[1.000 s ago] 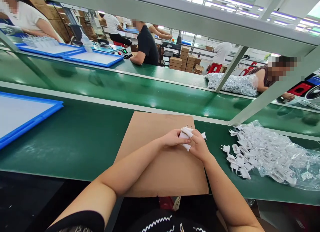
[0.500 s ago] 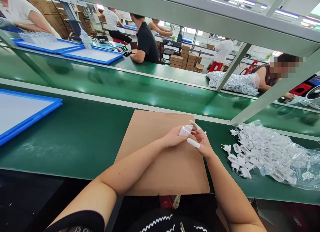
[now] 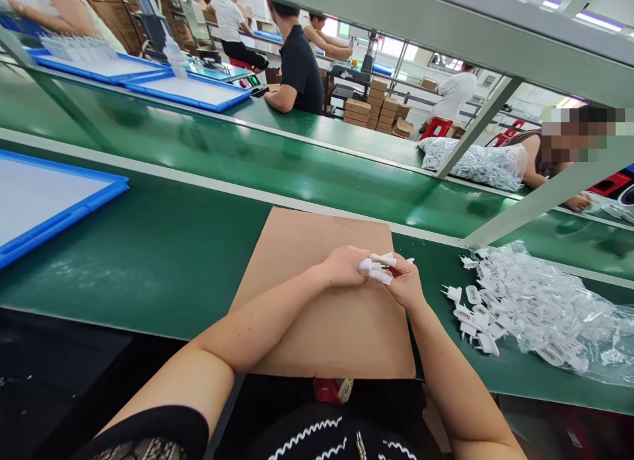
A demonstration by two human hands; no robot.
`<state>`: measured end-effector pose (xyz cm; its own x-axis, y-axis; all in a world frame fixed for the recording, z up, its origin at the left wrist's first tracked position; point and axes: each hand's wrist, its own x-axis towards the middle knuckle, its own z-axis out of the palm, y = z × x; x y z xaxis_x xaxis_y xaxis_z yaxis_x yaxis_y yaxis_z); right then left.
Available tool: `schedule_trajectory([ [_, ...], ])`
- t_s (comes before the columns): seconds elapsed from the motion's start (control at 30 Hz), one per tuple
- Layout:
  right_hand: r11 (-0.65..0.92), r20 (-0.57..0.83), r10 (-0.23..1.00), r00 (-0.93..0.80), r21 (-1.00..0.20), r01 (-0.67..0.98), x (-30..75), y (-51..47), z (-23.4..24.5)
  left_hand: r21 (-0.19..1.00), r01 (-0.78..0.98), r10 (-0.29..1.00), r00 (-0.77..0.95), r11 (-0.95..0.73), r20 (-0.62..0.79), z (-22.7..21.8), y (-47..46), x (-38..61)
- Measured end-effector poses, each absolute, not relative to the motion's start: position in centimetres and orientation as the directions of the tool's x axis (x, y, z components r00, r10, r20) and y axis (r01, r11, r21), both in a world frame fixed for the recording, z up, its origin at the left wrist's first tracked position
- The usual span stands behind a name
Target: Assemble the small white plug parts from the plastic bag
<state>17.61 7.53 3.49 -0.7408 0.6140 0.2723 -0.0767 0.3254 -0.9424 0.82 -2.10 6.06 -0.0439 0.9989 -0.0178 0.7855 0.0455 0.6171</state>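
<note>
Left hand: the left hand (image 3: 343,267) is curled shut around a small white plug (image 3: 367,266), above the far part of the cardboard (image 3: 307,248).
Right hand: the right hand (image 3: 407,285) meets the left one, its fingers (image 3: 384,260), in white cots, pinched onto the same plug.
Plug: held between both hands, off the surface and mostly covered by them; I cannot tell which way it faces.
Cardboard: a brown sheet lying flat on the green bench (image 3: 168,262), right in front of the person.
Bag: a clear bag (image 3: 545,308) of white plugs lies on the bench to the right, its mouth towards the hands.
Loose plugs: a few loose plugs (image 3: 468,311) lie just outside the bag, near the right hand.
Tray: a blue-rimmed tray (image 3: 106,190) sits well off to the left.
Others: a person in black (image 3: 300,67) sits at the far side.
</note>
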Motion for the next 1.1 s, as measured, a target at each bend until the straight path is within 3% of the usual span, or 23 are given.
schedule_trajectory([
  [0.27,0.350,0.297,0.636,-0.712,-0.934,-0.077,17.3,7.1,2.9,0.469,0.882,0.999,-0.023,0.040,-0.043,6.4,-2.3,0.8],
  [0.53,0.244,0.241,0.717,-0.654,-0.966,-0.089,16.5,6.2,2.8,0.463,0.873,0.988,-0.145,0.153,-0.053,7.5,-2.7,1.7],
  [0.73,0.087,0.116,0.745,-0.657,-0.993,-0.076,15.5,5.7,2.6,0.610,0.755,0.965,-0.255,0.241,-0.065,6.9,-2.6,1.5],
  [0.93,0.078,0.167,0.797,-0.581,-0.982,-0.175,15.6,5.9,3.0,0.888,0.447,0.982,-0.188,0.104,-0.021,4.7,-1.2,1.1],
  [1.1,0.143,0.247,0.778,-0.577,-0.965,-0.220,16.1,6.8,2.4,0.986,0.164,0.982,-0.188,0.008,0.023,3.9,-0.8,1.3],
])
